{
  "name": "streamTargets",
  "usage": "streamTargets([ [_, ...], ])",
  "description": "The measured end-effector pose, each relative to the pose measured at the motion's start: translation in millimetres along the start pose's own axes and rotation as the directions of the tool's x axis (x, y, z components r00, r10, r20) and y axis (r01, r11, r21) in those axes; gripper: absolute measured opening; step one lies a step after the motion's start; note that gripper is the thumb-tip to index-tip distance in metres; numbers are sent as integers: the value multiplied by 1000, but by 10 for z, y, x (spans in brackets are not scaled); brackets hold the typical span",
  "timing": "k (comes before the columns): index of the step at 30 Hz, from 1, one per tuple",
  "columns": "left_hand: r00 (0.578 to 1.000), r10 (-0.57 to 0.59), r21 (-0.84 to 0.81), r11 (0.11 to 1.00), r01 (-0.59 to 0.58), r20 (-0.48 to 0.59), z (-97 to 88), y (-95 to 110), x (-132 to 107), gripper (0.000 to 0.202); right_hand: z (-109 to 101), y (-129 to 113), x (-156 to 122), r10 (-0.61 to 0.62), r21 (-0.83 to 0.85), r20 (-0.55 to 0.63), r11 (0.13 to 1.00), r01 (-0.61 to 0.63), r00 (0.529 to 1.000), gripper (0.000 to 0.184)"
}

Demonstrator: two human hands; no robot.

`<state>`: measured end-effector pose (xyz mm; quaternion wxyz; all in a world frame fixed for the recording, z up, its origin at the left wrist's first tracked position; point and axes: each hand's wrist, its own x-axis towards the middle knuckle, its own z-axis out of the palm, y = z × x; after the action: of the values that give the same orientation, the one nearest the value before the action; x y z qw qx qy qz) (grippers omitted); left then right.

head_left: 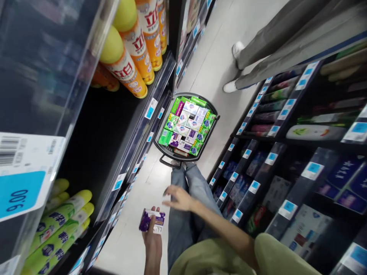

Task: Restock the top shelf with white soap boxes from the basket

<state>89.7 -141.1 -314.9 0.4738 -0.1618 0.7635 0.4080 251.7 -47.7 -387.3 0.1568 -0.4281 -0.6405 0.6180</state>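
Purple and white, the soap box (158, 220) is gripped between the thumb and fingers of my left hand (152, 233), low in the view, left of my legs. My right hand (180, 198) is empty, fingers apart, over my thighs and to the right of the box without touching it. Beyond my knees, a dark shopping basket (187, 157) stands on the floor by my feet. Green packs (165, 137), white boxes (181, 130) and similar purple-white boxes (191, 135) lie packed in rows inside it. The basket's handle (171, 163) is folded out toward me.
A shelf with orange spray cans (126, 72) and green bottles (63, 225) runs along the left. Another shelf (275, 149), stocked with packaged goods, borders the aisle's right side. Farther up the aisle stands a person in grey trousers (255, 42) and white shoes.
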Motion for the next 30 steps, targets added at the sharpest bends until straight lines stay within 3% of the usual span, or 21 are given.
streamTargets([
  [2,999,-29,-22,999,28,-22,-55,6,42,53,-345,299,300,183,-215,-199,950,-225,963,32],
  [4,998,-55,6,998,55,-11,-72,5,42,51,-725,636,587,267,-288,-339,883,-370,902,46],
  [7,996,-89,45,995,89,15,-47,-16,-19,46,-1219,1089,904,301,-333,-431,823,-460,851,66],
  [10,993,-110,67,992,107,36,3,-76,-76,42,-1482,1370,1074,279,-473,-416,747,-467,866,77],
  [13,991,-135,72,989,133,26,64,-150,-98,42,-1507,1472,1152,260,-561,-361,707,-431,896,68],
  [16,990,-143,72,987,142,19,117,-189,-126,44,-1431,1489,1184,259,-554,-363,713,-431,895,57],
  [21,991,-128,110,986,124,32,96,-175,-194,47,-1340,1471,1079,254,-498,-371,758,-422,893,62],
  [24,991,-127,124,985,122,40,35,-178,-185,47,-1256,1414,878,305,-422,-400,776,-469,864,63],
  [27,989,-147,109,983,145,8,13,-192,-142,44,-1154,1348,684,398,-297,-504,753,-587,766,65],
  [30,988,-153,77,985,153,-5,47,-195,-122,42,-1156,1332,655,503,-97,-664,675,-731,553,70],
])
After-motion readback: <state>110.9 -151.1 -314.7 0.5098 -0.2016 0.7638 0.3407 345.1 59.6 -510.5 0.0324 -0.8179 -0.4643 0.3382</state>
